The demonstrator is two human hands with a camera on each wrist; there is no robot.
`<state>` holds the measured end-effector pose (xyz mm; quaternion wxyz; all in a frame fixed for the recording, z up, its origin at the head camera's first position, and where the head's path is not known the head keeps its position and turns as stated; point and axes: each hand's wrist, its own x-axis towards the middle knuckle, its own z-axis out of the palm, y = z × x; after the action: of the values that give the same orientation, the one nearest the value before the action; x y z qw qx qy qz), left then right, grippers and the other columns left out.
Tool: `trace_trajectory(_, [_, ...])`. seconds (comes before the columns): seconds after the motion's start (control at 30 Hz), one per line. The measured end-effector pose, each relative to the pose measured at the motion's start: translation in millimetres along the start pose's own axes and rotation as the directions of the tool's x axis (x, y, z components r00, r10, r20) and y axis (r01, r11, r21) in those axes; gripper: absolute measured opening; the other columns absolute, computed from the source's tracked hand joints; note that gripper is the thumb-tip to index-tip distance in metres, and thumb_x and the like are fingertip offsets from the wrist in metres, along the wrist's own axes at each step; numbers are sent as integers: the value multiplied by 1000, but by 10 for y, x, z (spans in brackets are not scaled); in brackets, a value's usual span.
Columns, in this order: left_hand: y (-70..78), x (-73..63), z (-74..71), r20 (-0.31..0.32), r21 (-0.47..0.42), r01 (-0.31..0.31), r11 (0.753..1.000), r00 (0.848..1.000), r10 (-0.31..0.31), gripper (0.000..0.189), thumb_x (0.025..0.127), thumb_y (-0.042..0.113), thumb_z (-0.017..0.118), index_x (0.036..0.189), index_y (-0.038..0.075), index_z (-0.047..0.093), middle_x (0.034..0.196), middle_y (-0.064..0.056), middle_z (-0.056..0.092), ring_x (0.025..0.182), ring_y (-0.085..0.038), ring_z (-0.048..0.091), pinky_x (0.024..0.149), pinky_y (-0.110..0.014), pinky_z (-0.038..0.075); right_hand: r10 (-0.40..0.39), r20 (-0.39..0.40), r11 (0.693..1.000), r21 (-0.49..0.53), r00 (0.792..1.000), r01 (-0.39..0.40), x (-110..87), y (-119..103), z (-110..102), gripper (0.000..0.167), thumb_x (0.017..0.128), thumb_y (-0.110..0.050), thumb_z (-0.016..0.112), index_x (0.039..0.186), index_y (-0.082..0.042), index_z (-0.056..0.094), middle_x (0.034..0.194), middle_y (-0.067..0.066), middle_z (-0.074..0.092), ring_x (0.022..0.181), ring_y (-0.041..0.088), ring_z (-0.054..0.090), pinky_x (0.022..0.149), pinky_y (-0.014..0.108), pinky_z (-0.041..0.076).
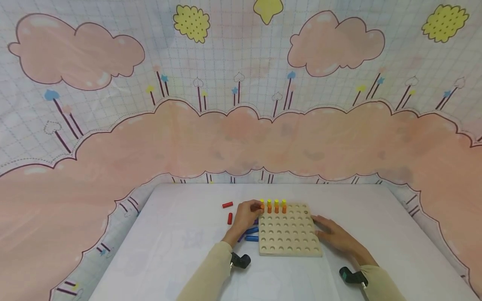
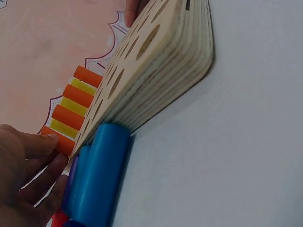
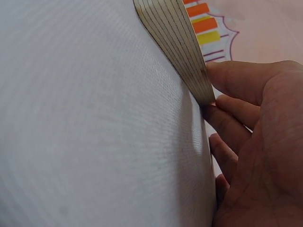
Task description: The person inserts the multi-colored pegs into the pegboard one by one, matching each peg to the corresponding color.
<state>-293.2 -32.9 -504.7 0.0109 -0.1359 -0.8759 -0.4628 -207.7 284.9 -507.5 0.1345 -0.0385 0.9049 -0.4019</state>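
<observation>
A square wooden pegboard [image 1: 290, 253] with rows of round holes lies on the table. Yellow pegs [image 1: 276, 201] stand in its far row at the left, and orange pegs [image 1: 276, 209] stand in the row before them. With thumb and fingertips my left hand [image 1: 245, 215] pinches the leftmost orange peg [image 2: 59, 141], upright at the board's left edge. My right hand [image 1: 336, 236] rests against the board's right side, thumb at the top edge and fingers fairly straight along the side.
Blue pegs [image 1: 252, 238] lie against the board's left side, with a purple peg [image 1: 241, 238] by them, partly behind the left wrist. Farther left are two red pegs [image 1: 227, 205]. A patterned cloth [image 1: 233, 142] hangs behind the white table [image 1: 165, 251].
</observation>
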Motion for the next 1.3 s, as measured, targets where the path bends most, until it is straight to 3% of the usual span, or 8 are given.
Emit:
trace_trajectory(0.23, [25, -7, -43, 17, 0, 12, 1000, 1000, -12, 22, 91, 8, 67, 113, 8, 71, 104, -4, 73, 93, -16, 67, 85, -31, 56, 0, 1, 1000, 4, 1000, 0, 8, 23, 8, 64, 96, -41, 58, 152, -21, 37, 162, 21, 20, 147, 51, 11, 112, 71, 11])
trace_trajectory(0.43, [118, -48, -168, 17, -53, 22, 998, 1000, -22, 23, 93, 10, 66, 115, 8, 70, 108, -4, 72, 98, -17, 67, 87, -32, 56, -5, 3, 1000, 6, 1000, 5, 10, 42, 9, 64, 95, -41, 58, 152, -20, 37, 162, 21, 20, 147, 50, 11, 112, 71, 12])
trace_trajectory(0.67, [227, -103, -361, -11, -43, -57, 997, 998, 57, 24, 95, 16, 64, 117, 9, 68, 109, -3, 71, 100, -16, 66, 90, -31, 56, 0, -3, 1000, 5, 1000, 0, 4, 42, 14, 64, 95, -41, 59, 152, -20, 37, 162, 22, 20, 147, 50, 11, 112, 70, 12])
trace_trajectory(0.87, [251, -186, -540, -61, -77, -105, 991, 993, 100, 21, 94, 14, 66, 113, 8, 69, 108, -9, 72, 98, -20, 68, 84, -28, 57, -3, -5, 1000, -7, 1000, 3, -1, 19, 15, 63, 96, -41, 58, 152, -21, 37, 162, 21, 21, 147, 50, 12, 112, 70, 12])
trace_trajectory(1.07, [208, -320, -733, -100, -84, -60, 995, 994, 52, 20, 94, 16, 66, 114, 13, 69, 112, -7, 72, 100, -19, 66, 88, -33, 56, -2, -5, 1000, -3, 1000, 2, -14, -27, 4, 63, 96, -40, 58, 152, -19, 37, 161, 22, 21, 147, 51, 11, 112, 70, 12])
trace_trajectory(1.3, [-20, -393, -897, -155, -27, -25, 999, 988, 21, 20, 93, 17, 68, 112, 11, 70, 102, -2, 73, 93, -16, 64, 81, -23, 53, -10, -1, 1000, -5, 1000, 10, -51, -94, -9, 62, 97, -37, 58, 152, -16, 37, 160, 24, 22, 146, 52, 13, 112, 71, 13])
